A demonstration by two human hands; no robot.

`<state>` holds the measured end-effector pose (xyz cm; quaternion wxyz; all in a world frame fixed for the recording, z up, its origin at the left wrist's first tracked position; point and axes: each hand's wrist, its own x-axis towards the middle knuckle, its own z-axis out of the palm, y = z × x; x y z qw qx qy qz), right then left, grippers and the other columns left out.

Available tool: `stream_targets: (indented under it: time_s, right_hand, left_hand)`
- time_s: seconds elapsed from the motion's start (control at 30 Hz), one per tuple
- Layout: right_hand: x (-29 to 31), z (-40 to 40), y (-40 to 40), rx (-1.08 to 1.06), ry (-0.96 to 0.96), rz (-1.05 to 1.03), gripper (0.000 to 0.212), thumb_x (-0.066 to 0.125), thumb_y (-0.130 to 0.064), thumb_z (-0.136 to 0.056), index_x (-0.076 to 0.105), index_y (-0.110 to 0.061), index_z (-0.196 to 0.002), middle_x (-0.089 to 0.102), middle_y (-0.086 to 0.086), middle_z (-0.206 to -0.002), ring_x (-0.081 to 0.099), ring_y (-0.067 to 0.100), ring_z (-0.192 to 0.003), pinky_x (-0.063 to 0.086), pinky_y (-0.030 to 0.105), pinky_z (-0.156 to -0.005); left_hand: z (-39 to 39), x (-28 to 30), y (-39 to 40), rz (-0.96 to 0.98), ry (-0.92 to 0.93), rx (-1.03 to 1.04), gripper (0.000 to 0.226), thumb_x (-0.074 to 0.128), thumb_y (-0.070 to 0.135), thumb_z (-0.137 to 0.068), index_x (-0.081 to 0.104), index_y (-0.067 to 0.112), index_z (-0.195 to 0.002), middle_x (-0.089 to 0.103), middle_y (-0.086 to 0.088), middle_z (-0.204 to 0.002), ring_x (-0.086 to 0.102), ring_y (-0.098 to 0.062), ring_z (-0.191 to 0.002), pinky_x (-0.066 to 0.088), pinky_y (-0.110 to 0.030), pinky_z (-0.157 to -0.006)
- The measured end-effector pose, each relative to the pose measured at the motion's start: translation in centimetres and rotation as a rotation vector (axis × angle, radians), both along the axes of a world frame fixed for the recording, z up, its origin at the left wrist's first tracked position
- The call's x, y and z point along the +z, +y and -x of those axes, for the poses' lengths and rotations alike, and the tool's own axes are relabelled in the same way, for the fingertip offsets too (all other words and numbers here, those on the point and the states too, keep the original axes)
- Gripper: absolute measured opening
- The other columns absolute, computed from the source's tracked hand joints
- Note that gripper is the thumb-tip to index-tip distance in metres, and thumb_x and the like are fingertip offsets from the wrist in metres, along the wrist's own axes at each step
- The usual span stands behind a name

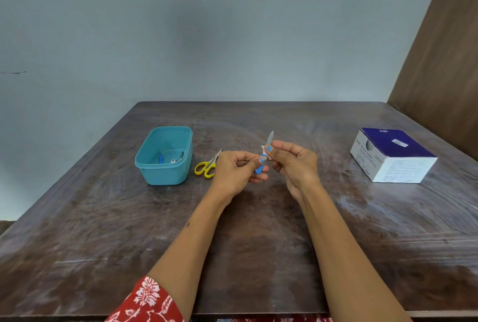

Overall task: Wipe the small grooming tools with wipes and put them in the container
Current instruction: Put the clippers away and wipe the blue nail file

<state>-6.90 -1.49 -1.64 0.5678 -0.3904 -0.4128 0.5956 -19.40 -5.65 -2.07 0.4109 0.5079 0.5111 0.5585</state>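
the left hand (234, 170) pinches the blue plastic handle of a small nail file (264, 156), with the thumb and the first fingers curled around the lower part. the file is held above the table, almost upright and a little tilted, its thin flat metal blade pointing up and away, ending in a narrow rounded tip. the right hand (294, 163) pinches a small white wipe (266, 154) against the file, just where the handle meets the blade; the thumb presses on the front and the other fingers are curled behind. the wipe looks soft and folded, only small white corners of it show between the fingers. both hands have nails painted light blue. the 2 forearms are bare, and a red sleeve (147, 301) with a white flower pattern shows at the left elbow.

just to the left of the left hand, a small pair of scissors (208, 165) lies flat on the table, with yellow oval plastic loops toward the person and short metal blades partly hidden behind the hand. further left stands the container (165, 174), a teal plastic box, rectangular with rounded corners and a smooth rim. inside it lie some small tools, 1 with a blue part and 1 of metal; i cannot tell exactly what they are.

the table (232, 244) is dark brown wood, worn, with pale scratched swirls and a dull shine. at the far right, well apart from the hands, sits a cardboard box (393, 163), rectangular, with a dark blue top and white printed sides.
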Motion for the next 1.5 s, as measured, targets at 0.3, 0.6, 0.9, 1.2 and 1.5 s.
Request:
stream_targets:
  time_s: [0.3, 0.6, 0.9, 1.2, 1.5]
  right_hand:
    - [0.2, -0.9, 0.1, 0.139, -0.038, 0.011, 0.015, 0.067, 0.006, -0.078, 0.067, -0.006, -0.087, 0.073, 0.001, -0.068, 0.068, 0.008, -0.063, 0.053, 0.017, -0.058]
    - [-0.5, -0.3, 0.8, -0.230, -0.338, -0.252, 0.015, 0.067, 0.000, -0.081, 0.071, -0.010, -0.091, 0.067, 0.001, -0.074, 0.062, 0.011, -0.070, 0.052, 0.024, -0.072]
    - [-0.7, 0.3, 0.1, -0.387, -0.933, -0.880, 0.026, 0.061, 0.015, -0.074, 0.074, -0.002, -0.088, 0.073, 0.012, -0.083, 0.061, 0.026, -0.082, 0.037, 0.014, -0.073]
    - [-0.5, 0.5, -0.5, -0.333, -1.029, -0.968, 0.026, 0.056, 0.007, -0.070, 0.073, 0.001, -0.089, 0.070, 0.012, -0.079, 0.059, 0.030, -0.079, 0.040, 0.021, -0.068]
    - [-1.2, 0.1, 0.3, -0.519, -1.008, -0.765, 0.025, 0.057, 0.014, -0.075, 0.073, 0.003, -0.090, 0.071, 0.017, -0.082, 0.060, 0.036, -0.083, 0.044, 0.030, -0.067]
  left_hand:
    - [-0.1, -0.2, -0.1, 0.024, -0.102, -0.003, 0.008, 0.062, 0.008, -0.086, 0.068, 0.009, -0.082, 0.072, 0.000, -0.062, 0.069, -0.012, -0.057, 0.055, -0.021, -0.052]
    - [0.1, -0.2, 0.2, 0.073, -0.239, 0.037, 0.009, 0.064, 0.009, -0.084, 0.067, 0.001, -0.085, 0.072, -0.003, -0.063, 0.069, -0.013, -0.056, 0.054, -0.020, -0.050]
    - [0.0, -0.2, 0.0, 0.106, -0.125, -0.001, 0.012, 0.063, 0.008, -0.085, 0.066, -0.004, -0.087, 0.070, -0.001, -0.058, 0.066, -0.011, -0.050, 0.055, -0.020, -0.051]
    - [0.0, -0.2, -0.1, 0.086, -0.068, 0.023, 0.013, 0.062, 0.005, -0.086, 0.065, -0.006, -0.090, 0.069, -0.002, -0.061, 0.066, -0.009, -0.049, 0.054, -0.019, -0.049]
    - [0.0, -0.9, 0.0, 0.125, -0.022, -0.089, 0.007, 0.064, 0.006, -0.084, 0.066, 0.006, -0.078, 0.070, -0.003, -0.059, 0.067, -0.016, -0.052, 0.055, -0.023, -0.051]
